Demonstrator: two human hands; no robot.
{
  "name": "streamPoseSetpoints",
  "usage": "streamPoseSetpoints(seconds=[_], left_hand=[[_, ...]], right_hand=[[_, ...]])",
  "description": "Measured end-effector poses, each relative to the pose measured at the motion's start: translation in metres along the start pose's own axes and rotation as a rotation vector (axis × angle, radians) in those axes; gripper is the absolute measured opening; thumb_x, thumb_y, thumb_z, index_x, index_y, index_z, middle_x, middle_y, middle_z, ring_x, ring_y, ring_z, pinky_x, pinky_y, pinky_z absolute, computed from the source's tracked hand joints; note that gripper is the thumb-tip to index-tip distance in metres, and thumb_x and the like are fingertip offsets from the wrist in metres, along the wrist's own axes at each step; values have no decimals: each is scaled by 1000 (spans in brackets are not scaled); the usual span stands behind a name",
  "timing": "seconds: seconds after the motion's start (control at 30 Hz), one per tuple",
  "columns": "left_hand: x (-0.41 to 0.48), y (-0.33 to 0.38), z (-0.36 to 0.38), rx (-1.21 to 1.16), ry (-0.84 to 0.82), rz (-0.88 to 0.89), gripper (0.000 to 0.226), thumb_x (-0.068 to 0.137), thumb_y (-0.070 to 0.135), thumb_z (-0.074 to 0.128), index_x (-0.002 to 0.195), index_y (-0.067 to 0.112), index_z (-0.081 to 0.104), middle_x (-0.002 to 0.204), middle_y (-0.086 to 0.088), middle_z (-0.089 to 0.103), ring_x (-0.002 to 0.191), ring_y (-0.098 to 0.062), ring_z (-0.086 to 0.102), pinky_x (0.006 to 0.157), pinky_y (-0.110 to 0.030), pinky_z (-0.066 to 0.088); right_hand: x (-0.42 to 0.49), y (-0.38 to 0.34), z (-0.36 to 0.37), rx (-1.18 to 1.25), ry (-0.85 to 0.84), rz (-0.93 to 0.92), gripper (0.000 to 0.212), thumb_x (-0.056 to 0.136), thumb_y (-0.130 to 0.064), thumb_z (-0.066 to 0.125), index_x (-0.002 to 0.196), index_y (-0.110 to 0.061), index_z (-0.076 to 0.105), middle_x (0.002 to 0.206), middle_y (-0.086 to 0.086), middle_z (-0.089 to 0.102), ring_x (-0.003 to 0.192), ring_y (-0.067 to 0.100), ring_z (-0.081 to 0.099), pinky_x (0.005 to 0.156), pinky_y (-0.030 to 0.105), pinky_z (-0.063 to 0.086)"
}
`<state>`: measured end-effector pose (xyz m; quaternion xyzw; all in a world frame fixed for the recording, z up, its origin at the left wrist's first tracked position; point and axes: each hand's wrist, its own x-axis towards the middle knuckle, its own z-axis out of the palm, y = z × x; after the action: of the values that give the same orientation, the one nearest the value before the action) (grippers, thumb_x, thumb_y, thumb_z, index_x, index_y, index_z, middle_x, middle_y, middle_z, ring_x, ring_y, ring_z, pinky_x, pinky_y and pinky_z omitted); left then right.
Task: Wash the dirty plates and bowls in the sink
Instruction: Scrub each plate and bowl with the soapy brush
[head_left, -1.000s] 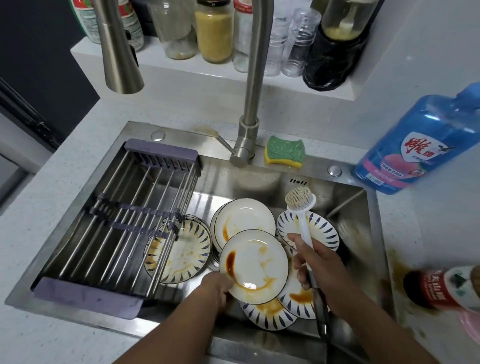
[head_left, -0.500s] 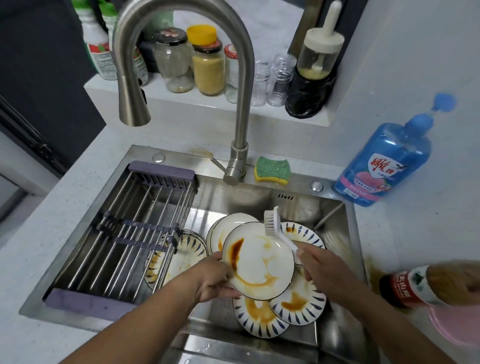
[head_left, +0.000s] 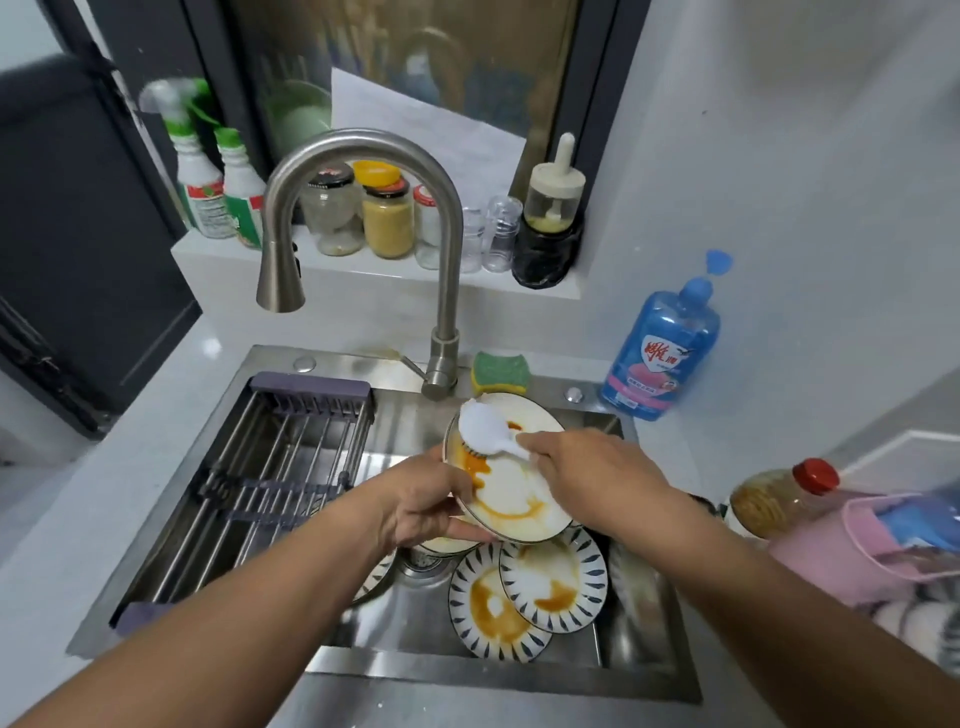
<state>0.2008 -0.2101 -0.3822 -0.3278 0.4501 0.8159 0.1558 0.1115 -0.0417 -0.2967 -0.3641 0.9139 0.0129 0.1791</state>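
Observation:
My left hand (head_left: 423, 501) grips the near-left rim of a white plate (head_left: 511, 493) smeared with orange-brown sauce and holds it tilted above the steel sink (head_left: 644, 623). My right hand (head_left: 587, 470) holds the handle of a white dish brush (head_left: 485, 428), whose bristles press on the plate's upper left part. Below in the sink lie two blue-patterned plates (head_left: 553, 582) with sauce stains, one overlapping the other. More plates sit partly hidden under my left hand and arm.
A purple-ended wire drying rack (head_left: 270, 467) spans the sink's left half. The tall faucet (head_left: 358, 208) arches over it, no water running. A green-yellow sponge (head_left: 500, 371) lies behind the sink, a blue detergent bottle (head_left: 667, 353) to its right. Jars line the back ledge.
My left hand has lifted the stained plate higher and tilted it. My right hand has turned the brush and brought its bristles down onto the plate. The camera has tipped upward.

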Motion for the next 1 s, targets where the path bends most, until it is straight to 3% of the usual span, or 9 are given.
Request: streamPoseSetpoints(seconds=[0.13, 0.27, 0.4, 0.5, 0.6, 0.87, 1.0], left_hand=[[-9, 5, -3, -71, 21, 37, 65, 84, -28, 37, 133, 11, 52, 126, -26, 60, 97, -45, 68, 56, -56, 61], [-26, 9, -4, -108, -15, 57, 61, 85, -27, 39, 132, 11, 50, 127, -28, 61, 104, -49, 68, 59, -59, 61], [-48, 13, 8, -22, -107, 91, 57, 85, -27, 37, 123, 13, 54, 124, -26, 63, 109, -50, 66, 72, -65, 58], [-51, 12, 15, 18, -141, 90, 55, 86, -25, 38, 122, 13, 55, 123, -25, 65, 110, -48, 67, 83, -68, 55], [-51, 16, 12, 3, -158, 120, 63, 83, -26, 38, 128, 13, 55, 126, -26, 66, 109, -47, 68, 90, -73, 50], [-62, 15, 8, -136, -236, 218, 66, 84, -28, 40, 132, 16, 52, 133, -30, 58, 108, -52, 67, 90, -78, 46], [-67, 15, 6, -272, -222, 282, 68, 80, -29, 37, 133, 13, 49, 131, -28, 59, 108, -56, 64, 87, -78, 47]], right_hand=[[-22, -10, -2, -53, -47, -72, 39, 108, -38, 37, 144, -51, 45, 125, -1, 65, 106, 25, 62, 85, 40, 53], [-36, 9, -4, -118, -10, 43, 36, 107, -37, 37, 139, -50, 45, 124, 1, 64, 107, 27, 63, 86, 41, 54], [-40, 16, -18, -140, 112, 136, 37, 100, -33, 41, 131, -53, 46, 115, -5, 67, 98, 24, 66, 78, 37, 54], [-41, -2, -31, -33, 145, 95, 36, 106, -39, 34, 138, -50, 46, 126, -2, 65, 110, 26, 62, 86, 39, 53], [-50, -20, -37, -28, 139, 16, 36, 107, -41, 34, 141, -47, 47, 124, 1, 64, 113, 27, 60, 90, 43, 52], [-80, -24, -51, -115, 86, -39, 40, 106, -46, 37, 144, -59, 38, 132, -9, 60, 119, 20, 56, 89, 37, 49], [-90, -17, -58, -157, 88, 12, 35, 106, -49, 37, 140, -58, 42, 126, -14, 63, 111, 17, 60, 84, 36, 52]])
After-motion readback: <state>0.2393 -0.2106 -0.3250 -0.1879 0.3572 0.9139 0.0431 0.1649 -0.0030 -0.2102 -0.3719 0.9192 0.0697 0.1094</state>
